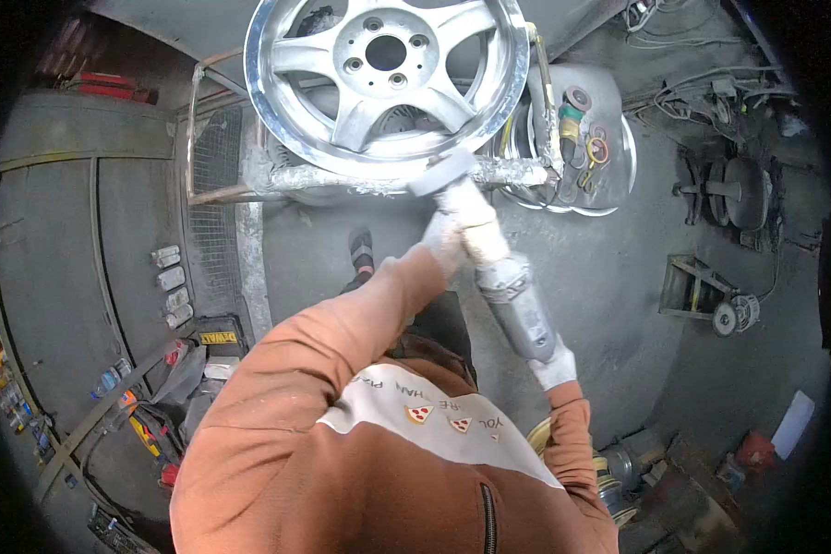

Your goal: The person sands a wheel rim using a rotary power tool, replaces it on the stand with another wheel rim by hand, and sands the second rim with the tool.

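A silver five-spoke wheel rim (355,120) rests on a metal frame (342,177) whose front bar is wrapped in whitish material. A long grey power tool (515,300) lies slantwise below it, its disc (441,174) beside the rim's lower edge; whether they touch I cannot tell. My left hand (445,238), in a whitish glove, grips the tool near its disc end. Around the tool's rear end my right hand (554,365), also gloved, is closed.
Scissors (597,152) and small tools lie on a tray (614,102) right of the frame. A machine with a round wheel (725,319) stands at the right. Cables (702,92) hang upper right. A DeWalt case (220,334) and bags are at the left.
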`<state>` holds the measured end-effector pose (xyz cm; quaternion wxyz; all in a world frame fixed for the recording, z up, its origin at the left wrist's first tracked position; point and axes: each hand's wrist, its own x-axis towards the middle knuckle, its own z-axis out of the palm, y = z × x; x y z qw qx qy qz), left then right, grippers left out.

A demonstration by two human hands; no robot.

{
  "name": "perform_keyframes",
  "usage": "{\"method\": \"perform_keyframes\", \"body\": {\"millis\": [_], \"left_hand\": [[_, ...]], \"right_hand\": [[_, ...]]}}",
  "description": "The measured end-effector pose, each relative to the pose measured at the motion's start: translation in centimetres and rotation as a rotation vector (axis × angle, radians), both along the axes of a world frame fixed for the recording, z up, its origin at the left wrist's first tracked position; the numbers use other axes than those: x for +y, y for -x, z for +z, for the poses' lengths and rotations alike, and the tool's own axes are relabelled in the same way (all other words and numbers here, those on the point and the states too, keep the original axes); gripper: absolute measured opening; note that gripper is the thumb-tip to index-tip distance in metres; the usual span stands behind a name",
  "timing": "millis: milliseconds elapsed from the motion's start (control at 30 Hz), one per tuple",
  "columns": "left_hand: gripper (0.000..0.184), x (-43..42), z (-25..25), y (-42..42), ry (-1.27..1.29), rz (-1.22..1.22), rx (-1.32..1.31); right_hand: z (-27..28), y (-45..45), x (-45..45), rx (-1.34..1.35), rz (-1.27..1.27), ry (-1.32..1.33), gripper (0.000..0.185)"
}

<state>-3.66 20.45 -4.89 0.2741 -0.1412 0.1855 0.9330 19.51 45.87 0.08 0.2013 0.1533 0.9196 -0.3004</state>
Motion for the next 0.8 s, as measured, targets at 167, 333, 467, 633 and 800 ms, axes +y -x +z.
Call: {"method": "perform_keyframes", "body": {"millis": [167,333,467,633,800], "left_hand": [[0.016,0.7,-0.6,0.2,-0.043,0.053,-0.043],[0.016,-7.3,0.3,-1.0,0.009,0.096,0.023],[0.028,-14.3,0.6,-1.9,0.123,0.103,0.039],[0.033,-20.1,-0.2,-3.4,0.058,0.227,-0.072],[0.042,-23.6,0.3,-4.6,0.069,0.306,-0.117]], "right_hand": [[2.4,1.8,-0.2,-0.18,-0.113,0.028,0.073],[-0.6,1.0,-5.5,-0.128,0.029,0.107,0.063],[-0.6,3.1,-12.3,-0.038,0.114,0.237,0.058],[1.8,6.8,-14.5,-0.371,0.095,0.424,0.059],[3.8,14.5,-12.0,-0.499,0.238,0.714,0.055]]}}
